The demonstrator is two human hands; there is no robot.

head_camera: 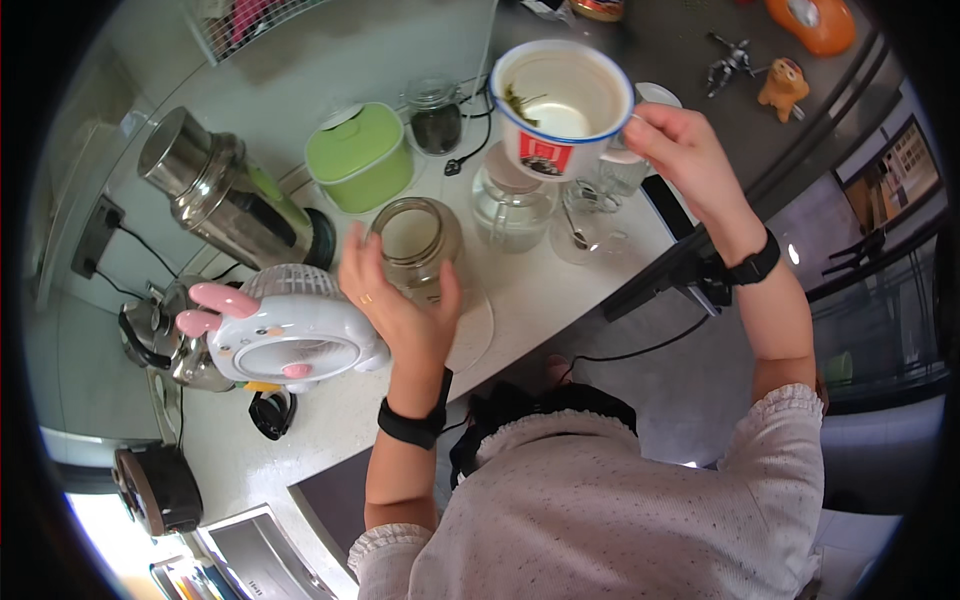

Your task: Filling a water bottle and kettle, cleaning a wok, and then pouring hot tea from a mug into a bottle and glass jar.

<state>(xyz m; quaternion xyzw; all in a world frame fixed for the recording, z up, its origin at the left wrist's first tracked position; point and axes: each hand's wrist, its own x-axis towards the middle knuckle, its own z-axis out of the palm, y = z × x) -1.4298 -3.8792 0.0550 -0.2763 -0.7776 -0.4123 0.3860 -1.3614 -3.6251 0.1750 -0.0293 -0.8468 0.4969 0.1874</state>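
Note:
My right hand (pixel 679 154) grips the handle of a white enamel mug (pixel 555 146) with a blue rim and a red print. The mug is raised over the counter, and some green leaves lie inside against its wall. A wide-mouthed glass jar (pixel 416 232) without a lid stands on the counter. Beside it is my left hand (pixel 401 300), fingers spread around its near side; whether they touch the glass cannot be told. Behind the mug stand a lidded glass vessel of clear liquid (pixel 511 214) and a glass cup with a spoon (pixel 581 232).
A steel vacuum flask (pixel 225 195), a green lidded container (pixel 360 157) and a jar of dark contents (pixel 435 120) line the wall side. A white rabbit-eared fan (pixel 300 330) stands left of the jar. Small figurines (pixel 784 86) sit on the dark surface at upper right.

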